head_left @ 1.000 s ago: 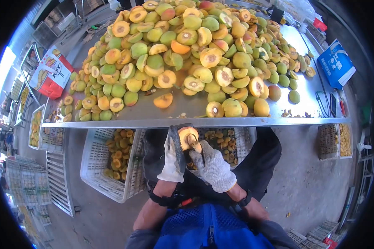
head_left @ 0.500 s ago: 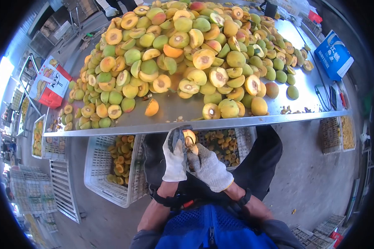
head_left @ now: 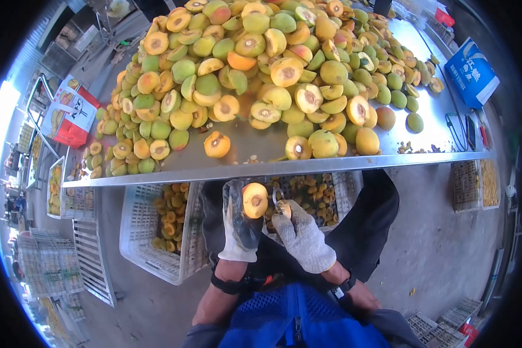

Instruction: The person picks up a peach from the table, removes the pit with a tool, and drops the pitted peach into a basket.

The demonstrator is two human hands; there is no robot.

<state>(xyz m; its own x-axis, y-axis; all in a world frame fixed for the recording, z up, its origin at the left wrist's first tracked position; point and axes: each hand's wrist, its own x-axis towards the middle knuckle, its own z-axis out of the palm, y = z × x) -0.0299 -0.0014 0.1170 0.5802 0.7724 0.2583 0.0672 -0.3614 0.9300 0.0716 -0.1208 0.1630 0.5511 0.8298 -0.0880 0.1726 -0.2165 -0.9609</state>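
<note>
Orange halved peach, pit hollow facing us, sits pinched in our gloved left hand below the steel table edge; soft, juicy, slippery, best cupped by its skin. Our gloved right hand curls around a small pitting tool.

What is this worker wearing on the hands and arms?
Both hands wear knit work gloves: the left hand a whitish one with a darker, greyish palm side, the right hand a speckled grey one. Dark bands circle both forearms; below them, grey sleeves and a blue mesh vest.
</note>
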